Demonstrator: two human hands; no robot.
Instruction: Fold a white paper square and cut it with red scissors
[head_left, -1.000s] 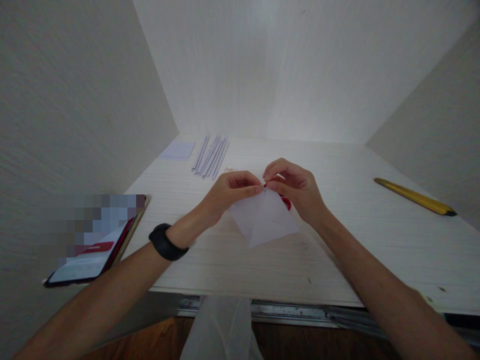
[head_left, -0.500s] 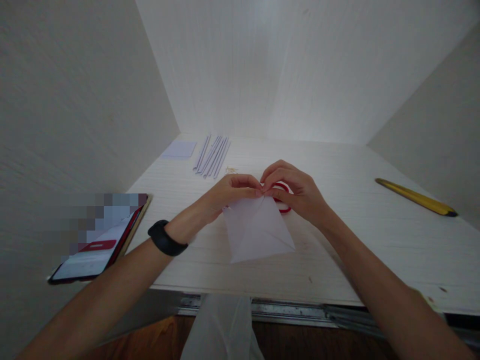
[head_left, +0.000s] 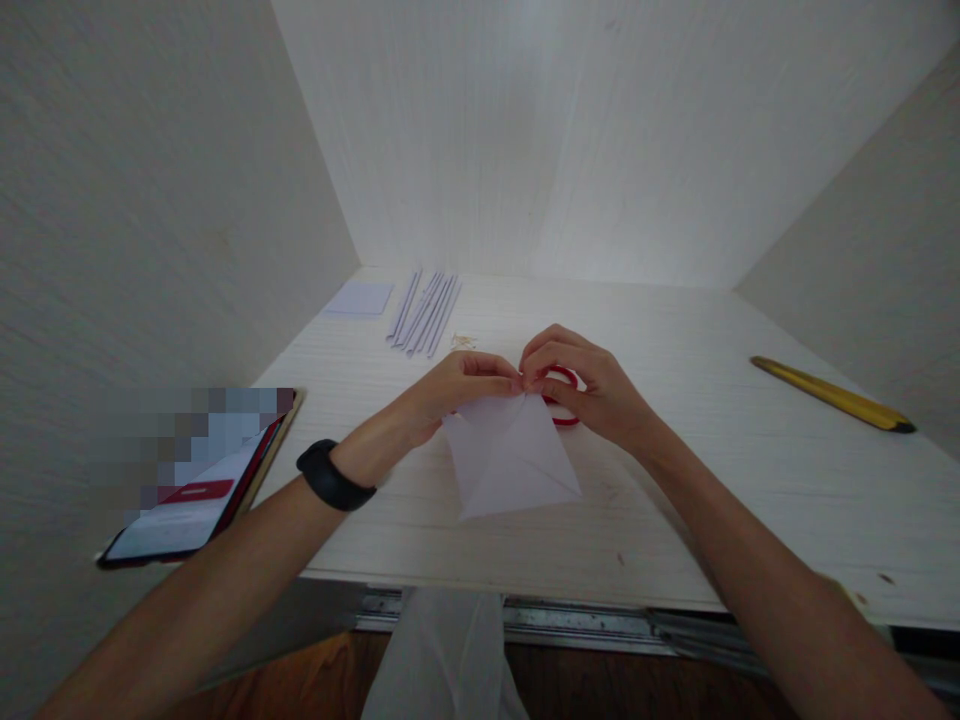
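Note:
A pale, creased square of paper (head_left: 510, 460) hangs from my fingertips over the white tabletop. My left hand (head_left: 476, 385) pinches its far edge between thumb and fingers, and a black band circles that wrist. Close against it, my right hand (head_left: 581, 375) is closed on the same edge. The fingertips of both hands meet there, hiding the exact fold. Red-handled scissors (head_left: 568, 420) lie behind the paper, partly covered by my right hand; only the handle loops show. Just beyond my left hand is a small heap of thin, light-coloured pieces (head_left: 463, 341).
Several narrow rolled or folded paper strips (head_left: 427, 312) lie at the back left beside a flat paper piece (head_left: 360, 298). A tablet-like device (head_left: 176, 530) leans at the left. A yellow cutter-like tool (head_left: 832, 393) rests at the right. Walls close in the back and sides.
The paper's near corner has shifted slightly left and up. My right hand has moved a little to the left, while both hands keep their pinch on the paper.

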